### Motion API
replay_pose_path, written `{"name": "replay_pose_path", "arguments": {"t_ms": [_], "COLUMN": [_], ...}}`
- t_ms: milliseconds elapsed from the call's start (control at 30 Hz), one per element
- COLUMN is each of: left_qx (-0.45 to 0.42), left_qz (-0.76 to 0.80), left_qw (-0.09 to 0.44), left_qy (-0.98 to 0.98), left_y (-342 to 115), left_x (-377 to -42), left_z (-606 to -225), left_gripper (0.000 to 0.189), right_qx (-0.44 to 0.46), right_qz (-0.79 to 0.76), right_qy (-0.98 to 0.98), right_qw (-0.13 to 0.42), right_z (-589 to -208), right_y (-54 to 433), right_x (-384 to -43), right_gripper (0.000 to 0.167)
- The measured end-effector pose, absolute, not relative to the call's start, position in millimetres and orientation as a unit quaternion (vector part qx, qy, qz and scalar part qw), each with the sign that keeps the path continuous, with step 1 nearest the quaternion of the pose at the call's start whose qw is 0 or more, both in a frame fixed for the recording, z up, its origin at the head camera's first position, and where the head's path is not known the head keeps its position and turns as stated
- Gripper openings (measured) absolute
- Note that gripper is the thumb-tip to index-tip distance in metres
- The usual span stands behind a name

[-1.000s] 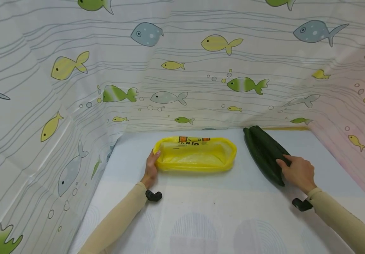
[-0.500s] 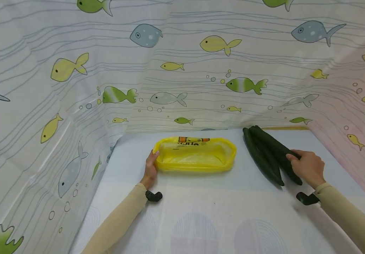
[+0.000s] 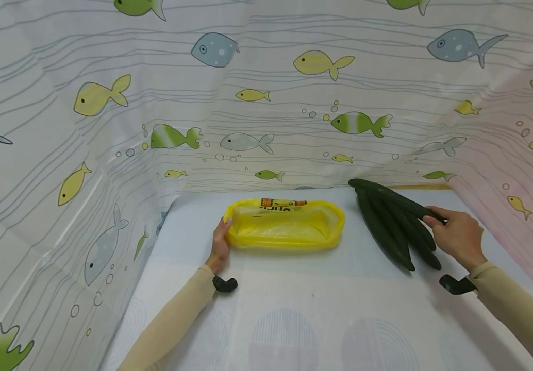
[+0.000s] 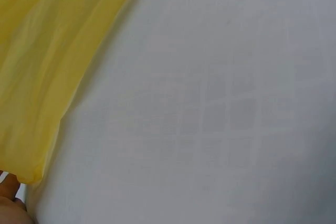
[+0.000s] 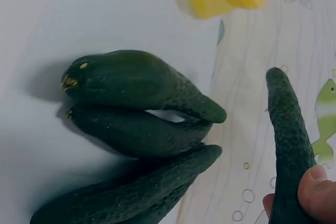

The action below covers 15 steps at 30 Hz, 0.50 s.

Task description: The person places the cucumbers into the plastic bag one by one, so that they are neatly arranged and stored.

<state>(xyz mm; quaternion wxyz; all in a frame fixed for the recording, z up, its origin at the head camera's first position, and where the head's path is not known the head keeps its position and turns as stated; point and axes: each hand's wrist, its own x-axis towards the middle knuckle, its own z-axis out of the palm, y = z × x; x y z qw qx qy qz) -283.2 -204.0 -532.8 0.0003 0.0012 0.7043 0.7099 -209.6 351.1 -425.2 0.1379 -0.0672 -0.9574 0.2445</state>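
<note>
Two hands are at work: the right hand (image 3: 460,238) pinches one cucumber (image 3: 387,195) near its end between thumb and fingers, and the left hand (image 3: 220,242) grips the left end of one yellow bag (image 3: 285,242), the bag standing with its mouth open on the white table (image 3: 285,283). At least three more cucumbers (image 5: 126,80) lie side by side on the table to the right of the bag, near the patterned curtain (image 3: 289,118); a dark edge under the lowest in the right wrist view looks like a fourth, mostly covered, so the exact count is uncertain. In the head view the held cucumber slants over the far ends of the others, hiding parts of them, and its near end disappears into the hand. Only some fingers of the left hand show in the left wrist view, cut off at the corner, and the bag there runs out of frame. Black and orange print on the bag is partly folded over and hard to read. Two black devices (image 3: 225,284) sit at the two sleeves (image 3: 173,319), whose upper parts are cropped.
</note>
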Motion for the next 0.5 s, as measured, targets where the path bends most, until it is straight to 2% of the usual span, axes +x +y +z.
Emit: {"name": "replay_pose_path", "arguments": {"t_ms": [333,500], "left_qx": [-0.021,-0.026], "left_qz": [0.711,0.713], "left_qw": [0.008,0.011], "left_qy": [0.703,0.701], "left_y": [-201.8,-203.0], "left_x": [-281.8,-282.0], "left_z": [-530.3,-530.6], "left_gripper": [0.081,0.082], "right_qx": [-0.023,-0.005], "right_qz": [0.265,0.282], "right_qy": [-0.951,-0.949], "right_qw": [0.157,0.142], "right_z": [-419.8,-417.7], "right_y": [340.6,335.6], "right_x": [-213.8,-214.1], "right_gripper": [0.046,0.048]}}
